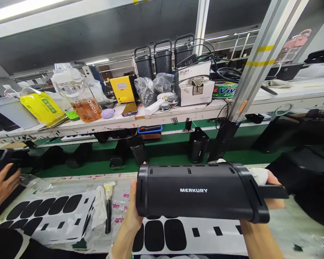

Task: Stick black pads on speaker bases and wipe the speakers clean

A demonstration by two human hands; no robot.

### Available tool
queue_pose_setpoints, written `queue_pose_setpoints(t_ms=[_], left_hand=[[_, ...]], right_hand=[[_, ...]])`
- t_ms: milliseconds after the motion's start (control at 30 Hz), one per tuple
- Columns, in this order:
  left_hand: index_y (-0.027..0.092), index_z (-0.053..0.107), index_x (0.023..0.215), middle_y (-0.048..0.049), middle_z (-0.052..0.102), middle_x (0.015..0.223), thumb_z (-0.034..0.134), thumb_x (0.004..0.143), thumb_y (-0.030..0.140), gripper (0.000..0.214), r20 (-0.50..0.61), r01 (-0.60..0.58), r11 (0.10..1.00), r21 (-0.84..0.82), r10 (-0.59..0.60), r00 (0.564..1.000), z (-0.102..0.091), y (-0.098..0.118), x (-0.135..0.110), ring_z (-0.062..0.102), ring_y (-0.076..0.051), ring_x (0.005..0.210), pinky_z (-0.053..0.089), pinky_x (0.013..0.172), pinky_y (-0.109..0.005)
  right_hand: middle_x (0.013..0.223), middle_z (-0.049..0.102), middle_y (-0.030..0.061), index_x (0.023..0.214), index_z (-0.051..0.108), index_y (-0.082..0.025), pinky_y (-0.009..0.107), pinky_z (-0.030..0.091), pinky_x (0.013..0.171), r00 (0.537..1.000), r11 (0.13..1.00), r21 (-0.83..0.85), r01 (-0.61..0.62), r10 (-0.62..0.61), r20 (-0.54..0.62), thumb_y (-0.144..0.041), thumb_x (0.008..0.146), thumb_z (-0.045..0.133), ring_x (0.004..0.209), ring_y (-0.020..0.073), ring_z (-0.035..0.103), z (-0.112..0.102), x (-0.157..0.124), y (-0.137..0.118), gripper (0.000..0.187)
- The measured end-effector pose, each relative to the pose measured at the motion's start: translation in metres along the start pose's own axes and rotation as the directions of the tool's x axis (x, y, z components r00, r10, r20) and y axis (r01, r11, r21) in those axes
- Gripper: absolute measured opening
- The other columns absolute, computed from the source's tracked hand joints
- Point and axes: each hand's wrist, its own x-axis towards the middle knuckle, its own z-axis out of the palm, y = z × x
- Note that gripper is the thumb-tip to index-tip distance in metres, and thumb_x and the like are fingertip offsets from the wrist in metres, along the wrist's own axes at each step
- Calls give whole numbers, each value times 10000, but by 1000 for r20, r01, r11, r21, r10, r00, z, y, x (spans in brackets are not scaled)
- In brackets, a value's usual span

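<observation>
The person holds a black speaker [202, 190] level above the near counter [294, 230], label facing up so it can be read. The left hand [131, 212] cups its left end; the right hand [270, 194] grips the right end, pinching a white cloth [259, 175]. Sheets of black stickers [45, 212] lie flat below within reach.

what the view keeps back

the long black plastic speaker box marked merkury [199, 192] covers most of the left hand [131, 216] and the right hand [272, 196]; only their edges show. a co-worker's hand [1, 187] is cut by the left edge. labels on the yellow plastic bottle [40, 106] are too small to read.
</observation>
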Motion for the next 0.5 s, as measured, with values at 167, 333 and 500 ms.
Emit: queue_pose_setpoints(t_ms=[167,333,500], left_hand=[[313,504,1410,-43,671,1289,560,805,693,717,-37,-34,999,-3,34,999,24,8,-12,548,-293,1289,310,1180,-449],[334,493,1414,-12,696,1254,532,829,683,682,-120,48,999,-19,-50,991,20,10,-9,560,-250,1279,362,1148,-349],[297,543,1374,-26,735,1172,576,774,709,729,-165,16,999,-28,-21,986,15,4,-13,576,-277,1258,421,1107,-371]], right_hand=[[618,414,4,587,459,-243,335,297,625,977,982,-29,188,-190,-94,-338,719,530,654,180,358,7,1,-3,178],[542,342,-18,524,390,-228,298,246,534,983,985,27,171,-168,-69,-442,746,497,565,144,304,12,1,-8,327],[544,332,-20,524,352,-235,297,337,534,997,989,146,20,-8,-80,-434,822,479,557,144,316,16,-4,-12,379]])
